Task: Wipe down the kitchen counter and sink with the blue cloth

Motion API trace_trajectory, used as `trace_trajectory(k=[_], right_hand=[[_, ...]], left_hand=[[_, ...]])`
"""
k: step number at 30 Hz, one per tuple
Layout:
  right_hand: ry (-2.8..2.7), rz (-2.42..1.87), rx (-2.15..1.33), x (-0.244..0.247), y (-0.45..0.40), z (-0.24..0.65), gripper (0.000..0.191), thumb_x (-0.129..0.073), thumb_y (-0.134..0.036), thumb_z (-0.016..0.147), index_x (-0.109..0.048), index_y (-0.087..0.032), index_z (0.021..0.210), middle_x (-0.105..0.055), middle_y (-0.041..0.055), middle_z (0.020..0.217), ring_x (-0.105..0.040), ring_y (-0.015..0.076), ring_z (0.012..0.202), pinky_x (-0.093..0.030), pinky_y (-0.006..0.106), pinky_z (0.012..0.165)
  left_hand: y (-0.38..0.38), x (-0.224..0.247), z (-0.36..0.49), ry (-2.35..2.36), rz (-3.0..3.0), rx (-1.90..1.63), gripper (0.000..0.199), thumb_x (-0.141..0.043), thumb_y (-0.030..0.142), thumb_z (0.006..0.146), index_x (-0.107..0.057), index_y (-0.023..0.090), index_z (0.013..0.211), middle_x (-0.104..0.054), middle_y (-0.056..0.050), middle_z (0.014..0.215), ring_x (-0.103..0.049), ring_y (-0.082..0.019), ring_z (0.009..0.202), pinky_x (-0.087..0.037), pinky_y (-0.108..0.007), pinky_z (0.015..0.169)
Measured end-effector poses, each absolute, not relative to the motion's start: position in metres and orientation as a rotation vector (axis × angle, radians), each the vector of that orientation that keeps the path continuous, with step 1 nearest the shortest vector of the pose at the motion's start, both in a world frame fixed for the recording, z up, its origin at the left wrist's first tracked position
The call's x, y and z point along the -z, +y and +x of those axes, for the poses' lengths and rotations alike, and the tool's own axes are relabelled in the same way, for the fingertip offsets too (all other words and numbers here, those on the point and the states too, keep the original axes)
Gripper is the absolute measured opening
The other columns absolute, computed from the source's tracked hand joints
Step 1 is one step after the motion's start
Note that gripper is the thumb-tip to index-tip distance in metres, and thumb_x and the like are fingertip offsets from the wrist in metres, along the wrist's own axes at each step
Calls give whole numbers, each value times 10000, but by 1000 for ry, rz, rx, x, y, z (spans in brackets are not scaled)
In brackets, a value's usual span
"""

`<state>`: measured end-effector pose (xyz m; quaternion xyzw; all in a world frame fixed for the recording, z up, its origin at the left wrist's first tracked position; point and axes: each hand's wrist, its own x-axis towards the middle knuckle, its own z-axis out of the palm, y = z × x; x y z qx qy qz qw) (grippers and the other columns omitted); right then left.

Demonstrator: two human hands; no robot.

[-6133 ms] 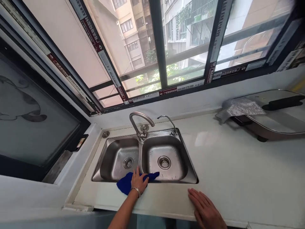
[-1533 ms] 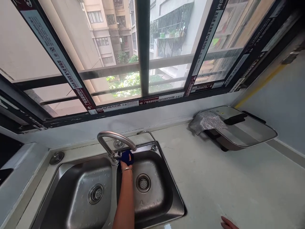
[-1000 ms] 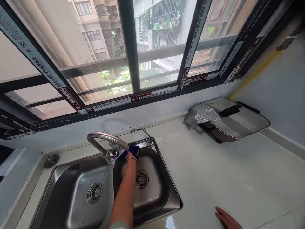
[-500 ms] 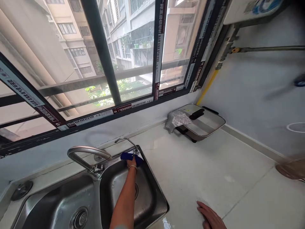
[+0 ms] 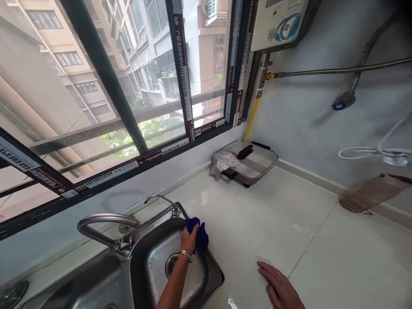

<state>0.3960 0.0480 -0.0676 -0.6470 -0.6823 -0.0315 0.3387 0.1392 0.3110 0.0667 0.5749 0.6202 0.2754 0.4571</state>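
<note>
My left hand [image 5: 189,240], with a bracelet at the wrist, is closed around a dark blue cloth [image 5: 201,235]. It holds the bunched cloth at the right rim of the stainless steel sink [image 5: 210,268], over the rear part of the right basin. Just behind the cloth stands a thin small faucet [image 5: 161,197]. To the right, my right hand [image 5: 280,285] rests on the pale countertop [image 5: 244,240], fingers stretched out and holding nothing. Its lower part is cut off by the frame edge.
A large curved faucet [image 5: 106,219] rises between the two basins. By the window wall sits an electric pan [image 5: 257,165] with a glass lid and silvery bubble wrap [image 5: 224,161] on its corner. A brown object [image 5: 367,195] lies against the right wall, near a white cable [image 5: 357,150].
My left hand has moved the blue cloth from the sink's back rim, by the small faucet, toward its right rim. The view has turned right; my right hand stays on the countertop.
</note>
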Motion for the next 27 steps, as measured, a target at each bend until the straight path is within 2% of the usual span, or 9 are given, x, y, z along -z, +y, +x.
trace_trajectory(k=[3,7,10,11,12,15,18,22,27], right_hand=[[-1762,-1658,121,59,52,393,500,-457,-104,864,-524,-245,1340,-632,69,1341,-593,208,1240,-573,380,964],[-1760,-1664,143,52,55,391,472,-439,-74,855,-554,-216,1290,-640,87,1324,-589,201,1243,-567,388,977],[-1754,-1670,155,50,56,390,484,-426,-58,856,-546,-207,1300,-640,92,1324,-571,187,1264,-558,380,996],[-1752,-1678,153,50,56,389,489,-424,-55,859,-542,-207,1307,-639,91,1327,-563,183,1274,-552,378,1006],[-1748,-1687,148,50,56,389,490,-422,-54,862,-540,-208,1312,-638,90,1329,-556,181,1281,-547,378,1016],[-1734,-1703,112,49,56,388,480,-425,-59,865,-551,-207,1303,-631,93,1338,-546,185,1292,-533,395,1039],[-1709,-1718,70,49,55,387,483,-424,-55,859,-557,-210,1296,-621,90,1353,-538,188,1300,-523,408,1056],[-1721,-1738,49,51,54,388,478,-428,-50,857,-556,-212,1288,-611,84,1367,-525,183,1312,-520,403,1061],[-1744,-1731,74,55,52,389,470,-431,-57,859,-548,-212,1287,-618,87,1355,-538,187,1297,-537,403,1035]], left_hand=[[320,-93,152,1391,1608,-692,428,-560,491,858,-672,183,1134,-742,-101,1117,-674,-260,1077,-524,-361,980],[314,-99,183,1308,1814,-550,490,-619,436,810,-635,157,1213,-690,-166,1209,-635,-327,1132,-489,-437,1003],[291,-76,210,1401,2119,-347,769,-713,372,733,-450,178,1430,-405,-242,1530,-464,-446,1318,-429,-599,1023],[282,-66,218,1420,2297,-303,749,-678,387,773,-414,237,1458,-306,-216,1592,-425,-456,1343,-404,-644,1019],[274,-56,224,1385,2433,-284,671,-645,416,807,-445,298,1437,-297,-175,1607,-404,-452,1356,-374,-669,1029],[256,-33,233,1244,2627,-331,412,-508,460,901,-596,353,1289,-480,-105,1502,-419,-402,1337,-330,-672,1055],[245,-20,231,1071,2668,-439,313,-478,426,925,-657,376,1177,-592,-56,1372,-490,-336,1240,-357,-619,1034],[235,-8,224,841,2659,-536,231,-542,434,906,-687,429,1085,-641,-3,1270,-531,-277,1141,-392,-545,979],[255,-4,231,925,2609,-569,211,-556,407,911,-706,424,1059,-638,-2,1270,-520,-262,1138,-394,-504,959]])
